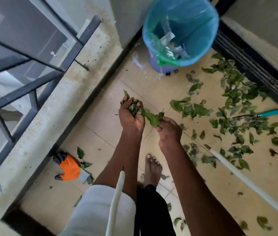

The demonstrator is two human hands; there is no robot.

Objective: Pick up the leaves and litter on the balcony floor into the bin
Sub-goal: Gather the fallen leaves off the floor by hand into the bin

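Observation:
My left hand (131,114) is cupped around a bunch of green leaves (133,107), held above the tiled balcony floor. My right hand (169,132) pinches a large green leaf (152,118) that reaches across to the left hand's bunch. The blue bin (201,53), lined with a green-blue bag and holding some litter, stands at the far end of the floor beyond both hands. Many loose leaves (237,103) lie scattered over the floor to the right of my hands, with a few more leaves (83,160) near the left wall.
An orange and black glove (68,166) lies by the low parapet wall (53,106), which carries a dark railing. A teal-handled tool (269,113) rests among the leaves at right. A white pole (247,181) lies across the floor. My bare foot (152,169) stands below my hands.

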